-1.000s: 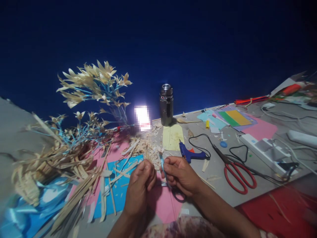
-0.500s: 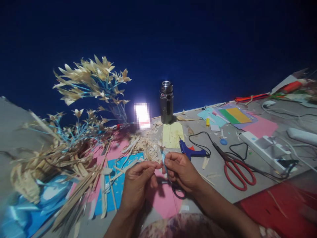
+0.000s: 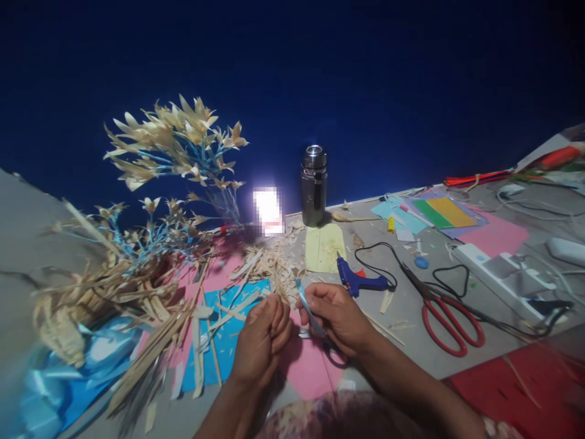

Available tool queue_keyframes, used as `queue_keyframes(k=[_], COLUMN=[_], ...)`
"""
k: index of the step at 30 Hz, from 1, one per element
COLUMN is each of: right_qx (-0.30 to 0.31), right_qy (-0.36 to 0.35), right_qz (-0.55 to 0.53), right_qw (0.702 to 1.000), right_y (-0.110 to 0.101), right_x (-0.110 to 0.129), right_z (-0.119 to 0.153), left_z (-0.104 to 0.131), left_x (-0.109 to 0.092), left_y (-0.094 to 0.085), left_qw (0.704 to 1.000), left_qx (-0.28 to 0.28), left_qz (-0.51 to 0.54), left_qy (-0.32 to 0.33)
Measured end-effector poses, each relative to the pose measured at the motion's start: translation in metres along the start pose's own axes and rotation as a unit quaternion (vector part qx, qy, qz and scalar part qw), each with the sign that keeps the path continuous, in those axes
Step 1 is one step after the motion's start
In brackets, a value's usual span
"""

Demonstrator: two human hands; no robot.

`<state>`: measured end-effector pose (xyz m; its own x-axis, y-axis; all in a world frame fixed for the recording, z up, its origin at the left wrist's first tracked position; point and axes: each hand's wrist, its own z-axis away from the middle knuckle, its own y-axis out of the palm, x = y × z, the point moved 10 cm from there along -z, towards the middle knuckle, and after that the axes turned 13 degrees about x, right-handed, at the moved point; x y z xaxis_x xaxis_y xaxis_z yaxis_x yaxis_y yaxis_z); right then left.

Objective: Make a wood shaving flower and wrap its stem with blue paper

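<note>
My right hand (image 3: pixel 338 314) pinches a thin light-blue ribbon strip (image 3: pixel 307 305) between thumb and fingers. To its left, my left hand (image 3: pixel 264 335) is curled closed; whatever its fingers may hold is hidden. The hands are slightly apart over pink paper (image 3: pixel 304 372). A dark loop handle, seemingly of small scissors (image 3: pixel 337 356), shows under my right wrist, the rest mostly covered. Just beyond that hand lies a blue glue gun (image 3: pixel 361 281), its nozzle over a stained yellow paper (image 3: pixel 322 241).
Dried husk strips (image 3: pixel 150 341) and blue ribbon (image 3: pixel 98 366) crowd the left, below husk flowers (image 3: pixel 178 140). A dark flask (image 3: pixel 314 192) stands at the back beside a blurred bright light (image 3: pixel 269 210). Right are red-handled scissors (image 3: pixel 452 320), a power strip (image 3: pixel 503 280) and coloured papers (image 3: pixel 441 212).
My left hand has drawn back a little from the ribbon strip, and its fingers have curled in from a pinch. The right hand keeps its pinch. The view has shifted slightly.
</note>
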<state>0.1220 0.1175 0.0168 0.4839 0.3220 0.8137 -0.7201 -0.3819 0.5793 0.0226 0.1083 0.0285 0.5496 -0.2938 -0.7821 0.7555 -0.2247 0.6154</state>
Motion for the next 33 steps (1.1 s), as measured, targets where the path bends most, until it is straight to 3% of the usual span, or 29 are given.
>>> queue_keyframes(k=[10, 18, 20, 23, 25, 28, 33], right_qx=[0.003, -0.013, -0.014, -0.009, -0.007, -0.028, -0.021], right_qy=[-0.003, 0.008, 0.007, 0.005, 0.008, 0.009, 0.015], right_qz=[0.003, -0.001, 0.009, 0.063, 0.118, 0.185, 0.274], right_qw=[1.000, 1.000, 1.000, 0.998, 0.993, 0.982, 0.961], right_y=[-0.002, -0.008, -0.008, -0.003, 0.001, 0.005, 0.018], right_x=[0.000, -0.004, -0.002, 0.004, 0.007, 0.009, 0.011], right_z=[-0.004, -0.005, -0.005, -0.006, -0.005, -0.003, -0.001], left_z=[-0.002, -0.002, 0.000, 0.002, 0.004, 0.007, 0.007], left_x=[-0.016, 0.008, 0.006, -0.015, -0.024, -0.019, -0.011], left_y=[0.001, -0.008, -0.010, -0.013, -0.020, -0.032, -0.032], left_qw=[1.000, 0.998, 0.998, 0.990, 0.981, 0.983, 0.991], left_qx=[-0.002, -0.005, -0.015, -0.048, -0.093, -0.149, -0.129], left_qz=[-0.017, -0.028, -0.043, -0.128, -0.164, -0.109, -0.036], left_qy=[0.013, -0.051, -0.034, 0.028, 0.036, 0.000, -0.018])
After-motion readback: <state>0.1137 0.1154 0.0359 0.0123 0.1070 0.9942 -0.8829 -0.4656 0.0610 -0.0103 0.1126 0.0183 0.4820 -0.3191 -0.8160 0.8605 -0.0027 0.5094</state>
